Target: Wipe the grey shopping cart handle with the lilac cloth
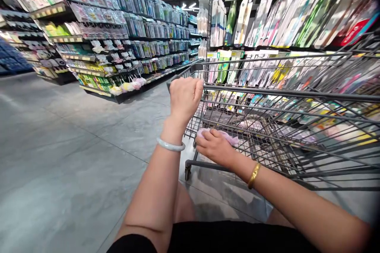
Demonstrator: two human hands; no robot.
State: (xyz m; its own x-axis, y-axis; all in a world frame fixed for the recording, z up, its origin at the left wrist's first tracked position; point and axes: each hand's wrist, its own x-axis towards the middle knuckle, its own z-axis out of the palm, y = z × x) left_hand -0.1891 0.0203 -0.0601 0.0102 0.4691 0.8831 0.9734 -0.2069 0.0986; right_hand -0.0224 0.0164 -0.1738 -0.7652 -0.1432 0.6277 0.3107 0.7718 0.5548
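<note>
My left hand (185, 97), with a pale bangle at its wrist, is closed round the top rail of a dark wire shopping cart (276, 93) near its left corner. Lower down, my right hand (215, 148) presses a lilac cloth (233, 139) against the wires of the cart's side, fingers curled over it. Part of the cloth lies hidden under the palm and fingers. A gold bangle (254, 175) sits on the right wrist. No goods can be made out inside the wire basket.
Behind the cart, a shelf rack (246, 19) holds packaged toothbrush-like items. Another stocked display shelf (157, 27) runs along the left, with fluffy bath puffs at its foot. A caster wheel (187, 172) stands on the grey floor (68, 166) near my knees.
</note>
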